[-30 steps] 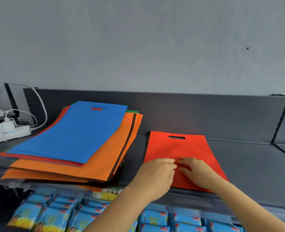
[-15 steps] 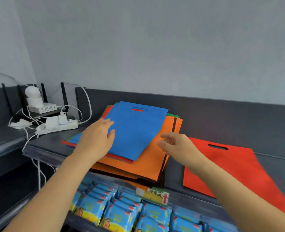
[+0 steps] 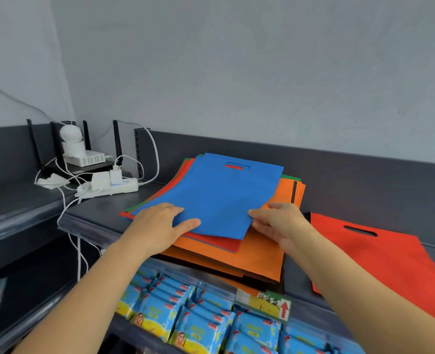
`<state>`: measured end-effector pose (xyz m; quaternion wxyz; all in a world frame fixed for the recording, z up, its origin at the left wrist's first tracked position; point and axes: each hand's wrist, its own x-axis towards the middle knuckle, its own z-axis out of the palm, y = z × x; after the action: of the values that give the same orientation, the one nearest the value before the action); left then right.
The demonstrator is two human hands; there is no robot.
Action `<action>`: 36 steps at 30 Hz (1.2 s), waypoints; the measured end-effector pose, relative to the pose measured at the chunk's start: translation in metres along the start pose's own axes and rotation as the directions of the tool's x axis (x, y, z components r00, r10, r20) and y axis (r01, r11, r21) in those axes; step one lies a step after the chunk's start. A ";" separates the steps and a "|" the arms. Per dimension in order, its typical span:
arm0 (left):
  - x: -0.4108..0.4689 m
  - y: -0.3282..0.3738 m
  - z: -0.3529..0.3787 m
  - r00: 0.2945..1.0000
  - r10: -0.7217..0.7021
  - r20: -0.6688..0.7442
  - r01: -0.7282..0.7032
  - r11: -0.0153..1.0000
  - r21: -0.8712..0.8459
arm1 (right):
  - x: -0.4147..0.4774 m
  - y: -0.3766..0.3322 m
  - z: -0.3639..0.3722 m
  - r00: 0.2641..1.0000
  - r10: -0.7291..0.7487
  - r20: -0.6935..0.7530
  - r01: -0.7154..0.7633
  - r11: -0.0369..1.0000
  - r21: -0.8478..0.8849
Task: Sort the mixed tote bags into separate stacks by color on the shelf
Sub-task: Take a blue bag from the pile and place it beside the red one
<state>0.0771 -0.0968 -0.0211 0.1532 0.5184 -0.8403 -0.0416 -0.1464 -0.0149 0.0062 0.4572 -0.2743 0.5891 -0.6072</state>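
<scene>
the blue bag (image 3: 219,198) tops the mixed stack (image 3: 237,256). the left hand (image 3: 157,226) lies flat on its 7 o'clock corner, likely steadying it. the right hand (image 3: 280,223) meets its 4 o'clock edge; whether it pinches, i cannot tell. bare shelf (image 3: 96,209) opens at 9 o'clock, and the red bag (image 3: 380,256) fills 3 o'clock.

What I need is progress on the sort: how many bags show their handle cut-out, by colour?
blue bag: 1
red bag: 1
Total: 2
Other layers of the mixed stack hide theirs.
</scene>
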 end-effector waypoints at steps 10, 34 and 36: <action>0.007 0.014 -0.004 0.952 0.259 -0.162 -0.287 0.940 -0.185 | 0.002 -0.033 0.009 0.999 -0.035 0.041 0.031 0.994 0.108; 0.006 0.012 -0.011 0.966 0.185 -0.178 -0.216 0.961 -0.171 | 0.006 -0.031 0.014 0.999 -0.024 0.026 0.018 0.975 0.220; 0.002 0.014 -0.013 0.973 0.220 -0.071 -0.228 0.961 -0.158 | 0.007 -0.033 0.015 0.999 -0.024 0.035 0.015 0.971 0.239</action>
<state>0.0680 -0.0909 -0.0053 0.2213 0.4064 -0.8829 -0.0798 -0.1437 -0.0315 0.0392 0.4918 -0.2348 0.5005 -0.6727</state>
